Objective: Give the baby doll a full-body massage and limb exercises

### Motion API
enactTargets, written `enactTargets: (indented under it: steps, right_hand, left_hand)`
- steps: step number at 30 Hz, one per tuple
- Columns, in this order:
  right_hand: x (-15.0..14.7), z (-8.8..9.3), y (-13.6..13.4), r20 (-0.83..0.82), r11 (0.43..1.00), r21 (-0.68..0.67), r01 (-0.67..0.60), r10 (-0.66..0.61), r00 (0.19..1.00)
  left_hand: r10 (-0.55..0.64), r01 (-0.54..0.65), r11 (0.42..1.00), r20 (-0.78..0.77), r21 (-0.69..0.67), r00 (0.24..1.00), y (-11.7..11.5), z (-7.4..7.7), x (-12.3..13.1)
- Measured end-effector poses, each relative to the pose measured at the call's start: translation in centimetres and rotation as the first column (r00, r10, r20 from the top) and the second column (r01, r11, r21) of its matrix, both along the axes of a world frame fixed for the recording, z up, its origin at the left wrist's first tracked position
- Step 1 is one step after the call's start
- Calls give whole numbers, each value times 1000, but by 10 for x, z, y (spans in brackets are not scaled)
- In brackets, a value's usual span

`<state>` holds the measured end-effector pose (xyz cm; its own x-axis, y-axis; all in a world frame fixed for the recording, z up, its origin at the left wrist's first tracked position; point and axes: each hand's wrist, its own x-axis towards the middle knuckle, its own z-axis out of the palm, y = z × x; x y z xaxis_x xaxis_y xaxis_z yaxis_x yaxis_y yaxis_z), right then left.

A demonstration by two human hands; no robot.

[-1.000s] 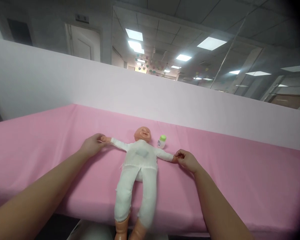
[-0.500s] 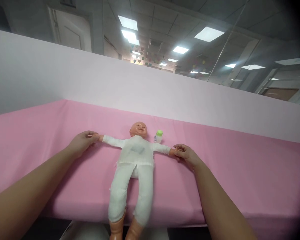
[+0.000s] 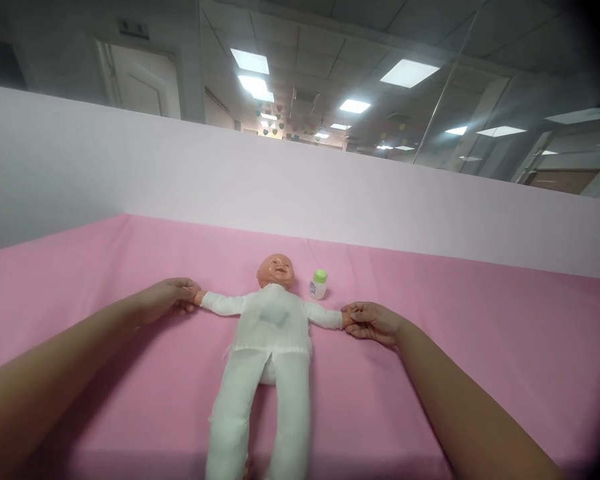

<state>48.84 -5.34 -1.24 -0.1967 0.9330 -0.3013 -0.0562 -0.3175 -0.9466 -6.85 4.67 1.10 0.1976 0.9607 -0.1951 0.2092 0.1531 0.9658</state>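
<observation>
A baby doll [image 3: 273, 327] with a white cloth body lies on its back on a pink-covered table [image 3: 145, 387], its arms stretched out to both sides. On the left, my left hand [image 3: 173, 297] is closed around one of the doll's hands. My right hand [image 3: 373, 322] pinches the doll's other hand between thumb and fingers. A small bottle [image 3: 319, 285] with a light green cap and a label stands just above the doll's arm on the right, close to its head. The doll's feet are mostly cut off at the bottom of the view.
A low white wall [image 3: 290, 180] runs along the far side of the table. Above it, a glass pane shows ceiling lights [image 3: 409, 73] and a room beyond. At the upper left is a white door [image 3: 143, 83].
The view has tilted up, so everything sits lower in it. Both hands keep hold of the doll's hands, and its arms remain spread wide. The bottle stays on the table beside the head.
</observation>
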Motion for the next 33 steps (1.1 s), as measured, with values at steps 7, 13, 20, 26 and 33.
enactTargets:
  steps: [7,13,20,26,33]
  right_hand:
    - [1,-13,16,31,982,138,129,-135,990]
    - [4,-16,13,69,976,163,145,-158,985]
    - [3,-14,11,162,968,175,181,-209,964]
    - [7,-12,11,101,974,147,173,-189,977]
    - [9,-10,8,61,983,119,142,-150,987]
  left_hand:
    - [15,-12,996,-39,86,999,14,-13,-6]
    - [7,1,996,-87,86,996,11,-20,-14]
    - [35,-33,998,-56,47,998,17,-26,-20]
    - [123,-121,992,67,-38,990,13,-19,-13]
    - [64,-64,998,-18,8,998,10,-19,-13]
